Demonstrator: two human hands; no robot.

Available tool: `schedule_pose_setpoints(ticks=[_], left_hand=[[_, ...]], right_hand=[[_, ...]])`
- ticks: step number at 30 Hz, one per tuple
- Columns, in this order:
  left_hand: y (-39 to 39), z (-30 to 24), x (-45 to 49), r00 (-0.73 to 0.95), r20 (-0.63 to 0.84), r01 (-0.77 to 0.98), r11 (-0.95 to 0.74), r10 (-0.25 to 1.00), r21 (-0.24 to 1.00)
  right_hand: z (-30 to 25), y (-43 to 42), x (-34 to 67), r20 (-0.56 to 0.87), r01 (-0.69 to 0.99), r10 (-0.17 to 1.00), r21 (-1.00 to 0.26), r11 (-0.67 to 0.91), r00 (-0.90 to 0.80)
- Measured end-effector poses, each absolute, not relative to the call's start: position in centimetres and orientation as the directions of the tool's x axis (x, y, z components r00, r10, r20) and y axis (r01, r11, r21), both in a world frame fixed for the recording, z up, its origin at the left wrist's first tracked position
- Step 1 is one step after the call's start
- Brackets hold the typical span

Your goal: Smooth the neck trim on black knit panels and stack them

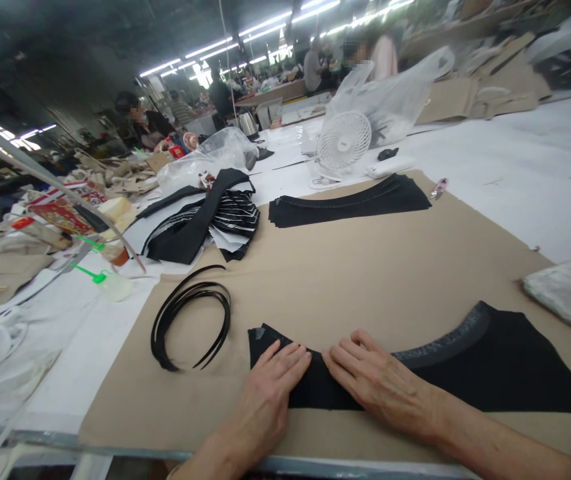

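Note:
A black fabric piece point(500, 363) with a curved upper edge lies on the tan sheet point(345, 280) in front of me. A shiny dark grey strip point(445, 347) runs along its curve. My left hand point(273, 383) rests on the narrow left part of the piece, fingers stretched out and flat, thumb hidden. Just to the right, my right hand point(375, 373) has its fingers bent and drawn together at the fabric's upper edge. Its fingertips hold the cloth there; their undersides are hidden. Left of my hands lies a coil of black strip point(190, 320).
Stacked black curved pieces point(350, 200) lie farther back, beside a pile of black and white pieces point(200, 220). A white fan point(344, 141) stands behind, near a plastic bag point(395, 100). A green-tipped bottle point(110, 283) is at left. People work in the background.

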State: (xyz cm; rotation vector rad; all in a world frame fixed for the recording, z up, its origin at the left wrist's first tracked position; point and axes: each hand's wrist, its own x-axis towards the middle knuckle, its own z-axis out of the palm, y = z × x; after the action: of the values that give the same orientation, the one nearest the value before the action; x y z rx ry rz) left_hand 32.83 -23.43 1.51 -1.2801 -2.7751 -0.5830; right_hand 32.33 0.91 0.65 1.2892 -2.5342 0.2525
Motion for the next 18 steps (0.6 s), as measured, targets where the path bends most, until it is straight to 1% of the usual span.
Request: schedule_pose_setpoints(ticks=[1,3,5,6,9,14,16,18], left_hand=[[-23.6,1.7,32.6,-0.702,0.193,0.695,0.599,0.685,0.399],[-23.8,2.1,32.1,-0.805,0.24,0.579,0.629,0.543,0.52],[-23.8,2.3,31.6,-0.86,0.283,0.507,0.658,0.424,0.557],[-23.9,2.3,31.4,-0.861,0.301,0.508,0.667,0.409,0.545],[-24.0,1.7,30.9,-0.816,0.311,0.578,0.678,0.488,0.454],[-24.6,0.6,31.1,-0.775,0.256,0.632,0.706,0.578,0.319],[-24.8,0.6,31.3,-0.768,0.265,0.64,0.7,0.583,0.316],[-25.0,0.9,31.5,-0.792,0.274,0.61,0.697,0.545,0.377]], right_hand=[[0.7,0.9,32.3,0.322,-0.811,-0.762,-0.033,0.584,-0.562],[0.8,0.9,32.3,0.303,-0.81,-0.765,-0.042,0.585,-0.568],[1.0,0.9,32.3,0.291,-0.808,-0.767,-0.041,0.587,-0.572],[1.0,0.8,32.3,0.288,-0.808,-0.767,-0.039,0.588,-0.573],[1.1,0.8,32.2,0.294,-0.808,-0.766,-0.037,0.588,-0.571],[1.1,0.8,32.3,0.302,-0.807,-0.76,-0.055,0.589,-0.575],[1.1,0.9,32.3,0.299,-0.805,-0.76,-0.055,0.59,-0.577],[1.1,0.9,32.3,0.3,-0.808,-0.762,-0.056,0.587,-0.575]])
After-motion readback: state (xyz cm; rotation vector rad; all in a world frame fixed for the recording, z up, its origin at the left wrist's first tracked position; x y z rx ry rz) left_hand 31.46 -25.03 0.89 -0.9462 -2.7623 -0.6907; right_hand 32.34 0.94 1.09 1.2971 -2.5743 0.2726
